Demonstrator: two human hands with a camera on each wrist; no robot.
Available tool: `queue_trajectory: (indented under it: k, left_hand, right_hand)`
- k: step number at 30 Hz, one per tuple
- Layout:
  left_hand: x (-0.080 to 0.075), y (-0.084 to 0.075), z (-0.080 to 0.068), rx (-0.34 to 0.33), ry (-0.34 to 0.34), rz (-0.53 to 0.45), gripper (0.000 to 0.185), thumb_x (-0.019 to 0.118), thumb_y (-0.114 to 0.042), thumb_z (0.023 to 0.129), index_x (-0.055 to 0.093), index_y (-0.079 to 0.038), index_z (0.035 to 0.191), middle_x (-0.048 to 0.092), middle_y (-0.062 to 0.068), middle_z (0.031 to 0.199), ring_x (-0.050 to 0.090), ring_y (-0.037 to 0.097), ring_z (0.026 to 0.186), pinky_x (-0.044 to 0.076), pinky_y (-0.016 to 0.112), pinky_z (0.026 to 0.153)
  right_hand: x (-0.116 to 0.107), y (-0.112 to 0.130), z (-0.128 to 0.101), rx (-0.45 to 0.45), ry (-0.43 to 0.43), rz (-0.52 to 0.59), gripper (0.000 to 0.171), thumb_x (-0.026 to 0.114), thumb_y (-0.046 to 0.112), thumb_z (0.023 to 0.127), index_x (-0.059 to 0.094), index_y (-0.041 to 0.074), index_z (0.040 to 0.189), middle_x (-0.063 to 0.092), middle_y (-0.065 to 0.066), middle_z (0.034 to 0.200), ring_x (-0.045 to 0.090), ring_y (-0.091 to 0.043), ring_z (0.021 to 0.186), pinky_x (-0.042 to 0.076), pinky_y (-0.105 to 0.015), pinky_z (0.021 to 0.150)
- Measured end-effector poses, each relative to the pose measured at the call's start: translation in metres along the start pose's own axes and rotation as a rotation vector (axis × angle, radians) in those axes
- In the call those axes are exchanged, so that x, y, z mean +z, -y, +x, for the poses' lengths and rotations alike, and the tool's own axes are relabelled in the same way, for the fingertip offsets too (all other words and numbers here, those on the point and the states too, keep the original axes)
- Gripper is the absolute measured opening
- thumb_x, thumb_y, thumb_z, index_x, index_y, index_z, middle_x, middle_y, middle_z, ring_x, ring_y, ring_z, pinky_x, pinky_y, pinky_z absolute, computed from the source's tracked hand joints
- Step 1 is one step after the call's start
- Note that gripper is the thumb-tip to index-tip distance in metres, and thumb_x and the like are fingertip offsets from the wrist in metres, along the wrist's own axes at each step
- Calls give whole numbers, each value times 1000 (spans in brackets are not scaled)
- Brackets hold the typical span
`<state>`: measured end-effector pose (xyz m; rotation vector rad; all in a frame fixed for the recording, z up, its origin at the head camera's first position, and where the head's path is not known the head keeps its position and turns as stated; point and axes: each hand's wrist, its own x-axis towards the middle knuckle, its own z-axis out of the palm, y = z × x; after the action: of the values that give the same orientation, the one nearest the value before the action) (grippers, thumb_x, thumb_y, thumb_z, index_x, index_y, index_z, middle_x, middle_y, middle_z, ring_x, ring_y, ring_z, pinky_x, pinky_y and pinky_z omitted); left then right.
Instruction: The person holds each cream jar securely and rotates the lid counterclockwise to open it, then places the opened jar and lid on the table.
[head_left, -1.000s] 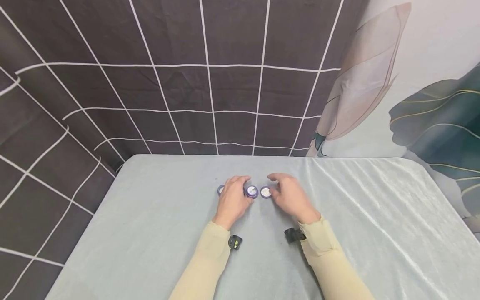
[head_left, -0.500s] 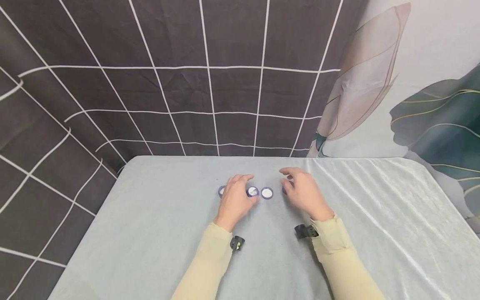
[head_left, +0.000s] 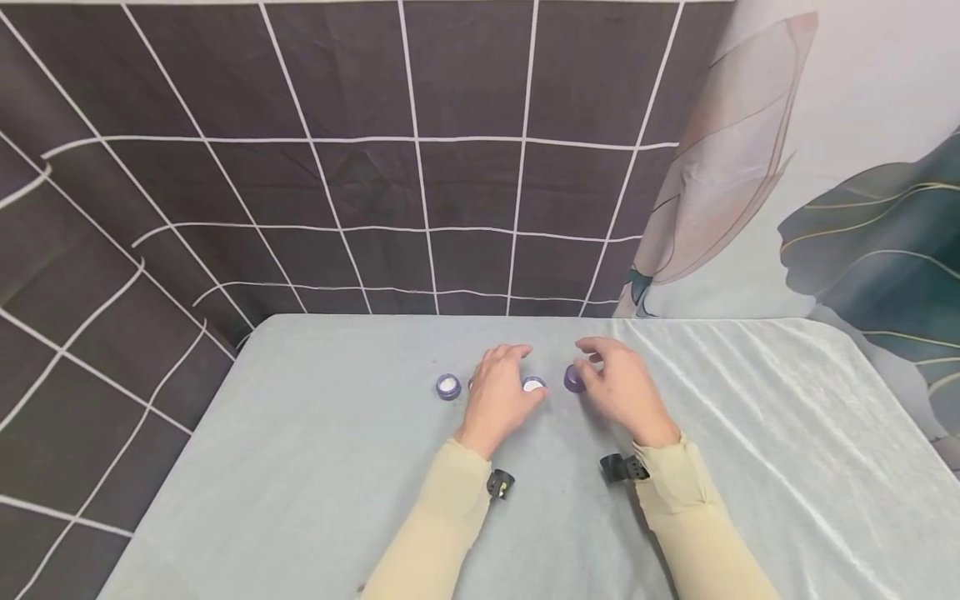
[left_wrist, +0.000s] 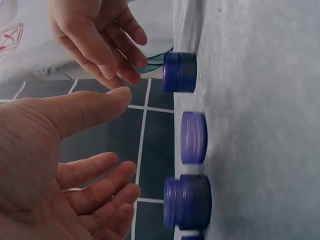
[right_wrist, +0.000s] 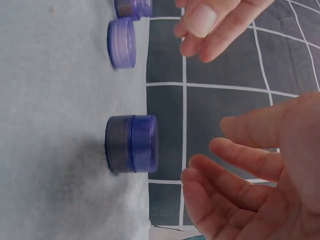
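Several small purple jar pieces stand in a row on the cloth. My left hand (head_left: 501, 398) hovers with fingers spread over a shallow jar lid (left_wrist: 194, 137), its white inside facing up. Beside that lid, partly behind the left hand in the head view, is an uncovered jar (left_wrist: 195, 202) with a threaded neck. Another round purple piece with a white top (head_left: 448, 387) sits at the left end. My right hand (head_left: 624, 392) is by a closed jar (right_wrist: 131, 144) at the right end, its relaxed fingers apart from the jar.
A pale grey velvety cloth (head_left: 300, 467) covers the table. Behind it hangs a dark curtain with a white grid (head_left: 465, 183), and at right a curtain with a leaf print (head_left: 870, 242). Each wrist wears a black camera band (head_left: 624, 468).
My right hand moved right with a jar, which now stands at the row's right end, released. My left hand moved right from the uncovered jar to above the lid, exposing the leftmost piece.
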<state>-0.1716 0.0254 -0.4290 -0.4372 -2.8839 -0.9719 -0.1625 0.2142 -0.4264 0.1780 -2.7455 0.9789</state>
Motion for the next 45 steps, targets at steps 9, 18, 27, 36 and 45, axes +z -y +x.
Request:
queue_trajectory:
  k: [9,18,27,36,45]
  left_hand:
    - [15,-14,6,41,14,99,61,83,-28,78,64,-6,132,65,9,129,56,27,122,43,40,103]
    - [37,-25,14,61,36,201,63,85,-33,78,64,-7,131,67,7,126,58,25,119,45,38,100]
    - [47,-35,18,60,80,264,63,83,-40,79,65,-8,131,69,6,122,60,23,110,46,36,95]
    - [55,-36,22,43,68,268,61,85,-39,78,67,-8,127,70,5,117,62,22,106,48,34,93]
    - [59,-37,27,23,64,273,44,85,-32,77,72,-11,114,69,3,103,61,21,97,48,34,87]
  right_hand:
    - [-1,-5,-2,-2,-11,-9,32,63,10,93,66,-6,120,68,-26,114,67,-39,99,53,-53,84]
    - [-3,-10,-4,0,-3,-19,33,64,10,92,66,-6,120,69,-25,111,68,-39,97,53,-53,81]
    - [-1,-11,-5,14,26,-22,34,66,12,92,65,-7,120,69,-26,109,68,-39,96,54,-53,82]
    - [1,-13,-2,22,32,-41,33,66,13,92,66,-6,120,70,-25,107,69,-37,94,54,-52,81]
    - [2,-14,-2,20,52,-49,33,66,13,92,66,-7,119,71,-24,106,69,-37,93,54,-52,81]
